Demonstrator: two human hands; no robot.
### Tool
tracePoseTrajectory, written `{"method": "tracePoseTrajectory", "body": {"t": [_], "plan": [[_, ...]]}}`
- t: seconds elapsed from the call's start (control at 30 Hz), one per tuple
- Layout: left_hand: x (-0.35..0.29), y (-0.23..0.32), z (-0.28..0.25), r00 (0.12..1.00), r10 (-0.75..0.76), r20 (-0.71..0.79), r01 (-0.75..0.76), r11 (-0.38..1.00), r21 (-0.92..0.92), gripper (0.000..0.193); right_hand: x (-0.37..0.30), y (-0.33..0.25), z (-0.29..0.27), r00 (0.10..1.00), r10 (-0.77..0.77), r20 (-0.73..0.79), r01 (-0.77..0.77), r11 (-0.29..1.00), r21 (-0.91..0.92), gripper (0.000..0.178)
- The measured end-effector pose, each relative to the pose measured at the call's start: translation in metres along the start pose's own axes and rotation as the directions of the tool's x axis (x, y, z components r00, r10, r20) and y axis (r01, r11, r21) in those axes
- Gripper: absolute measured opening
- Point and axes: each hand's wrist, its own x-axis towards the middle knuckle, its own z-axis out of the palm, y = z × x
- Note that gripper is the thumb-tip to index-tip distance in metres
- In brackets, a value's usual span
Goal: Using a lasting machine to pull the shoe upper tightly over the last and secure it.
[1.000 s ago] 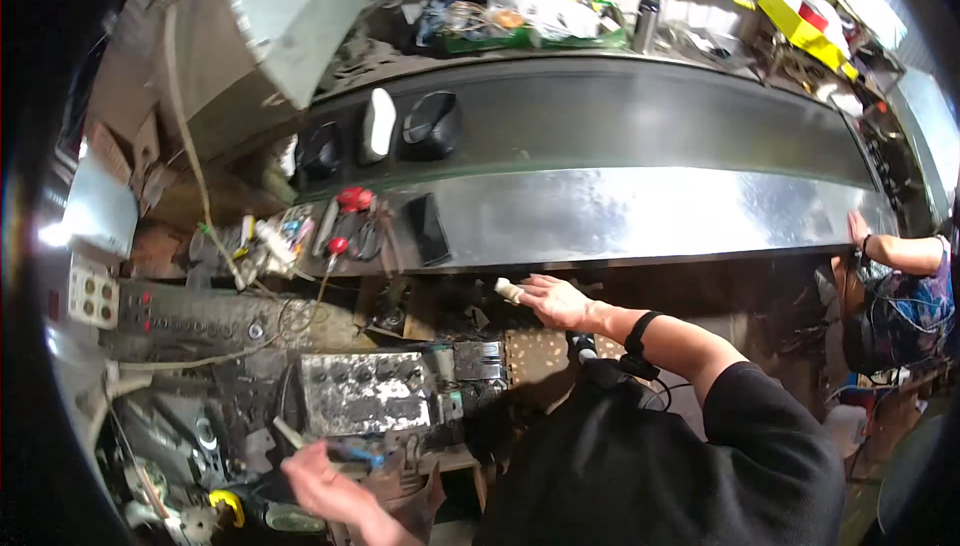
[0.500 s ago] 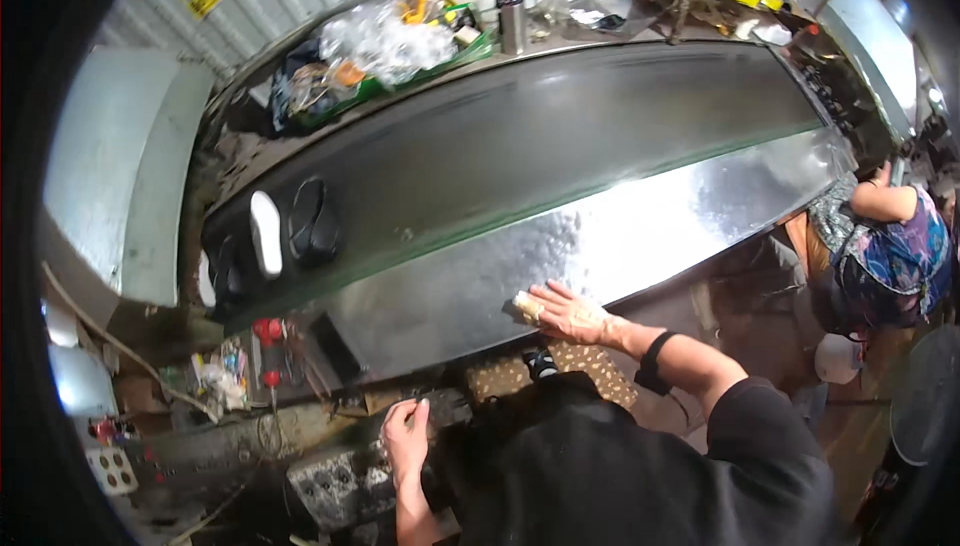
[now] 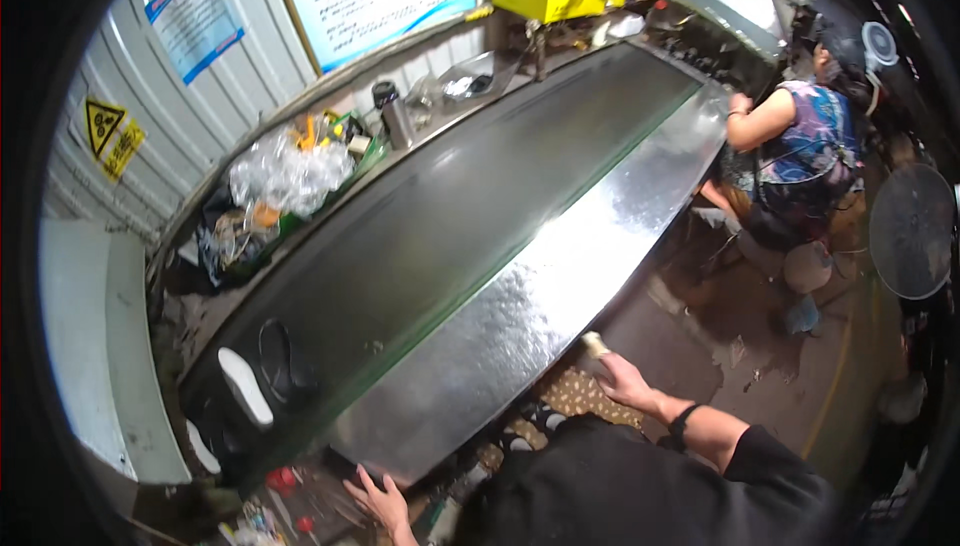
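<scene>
Several shoe pieces [image 3: 244,386], black and white, are lying on the dark belt [image 3: 500,166] at the lower left of the frame, while the bright metal table [image 3: 500,346] is running alongside, from the lower left toward the upper right. At the table's lower-left corner, the left hand [image 3: 385,503] is spreading its fingers and seems to be gripping nothing; whether it is pressing down or hovering, I cannot tell. Right of bottom centre, the right hand [image 3: 628,383] is hanging just off the near edge, partly extended, with a pale piece [image 3: 595,345] at its fingertips; whether that is covering a finger or being held, the view is not showing. Clutter is posing the likelier risk: a careless sideways sweep of the left hand could be knocking the red tool [image 3: 281,479] near it. The pale piece could also be snagging if the right hand is brushing the metal edge.
</scene>
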Motion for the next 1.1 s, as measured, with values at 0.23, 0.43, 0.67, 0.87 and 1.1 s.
{"method": "tracePoseTrajectory", "body": {"t": [0.23,0.43,0.67,0.87,1.1], "plan": [[-0.012,0.007,0.006,0.995,0.003,-0.099,-0.008,0.999,-0.045,0.063,-0.131,0.021,-0.045,0.796,0.579,-0.180,-0.605,0.747,-0.275,0.021],[0.002,0.012,-0.019,0.869,0.045,-0.493,-0.150,0.973,-0.174,0.058,-0.087,0.024,-0.062,0.983,-0.004,0.181,0.074,0.923,-0.377,0.019],[-0.008,-0.010,-0.051,0.749,-0.088,-0.656,-0.293,0.845,-0.448,0.044,0.067,0.002,-0.003,0.963,-0.201,-0.178,0.165,0.966,-0.198,0.016],[-0.033,0.001,-0.096,0.563,0.233,-0.793,-0.417,0.908,-0.030,0.046,0.143,0.009,0.030,0.938,-0.347,-0.005,0.347,0.937,-0.035,0.027],[-0.029,0.095,-0.104,0.676,0.188,-0.712,-0.419,0.893,-0.162,0.046,0.169,-0.007,0.046,0.934,-0.356,-0.040,0.352,0.933,-0.078,0.010]]}}
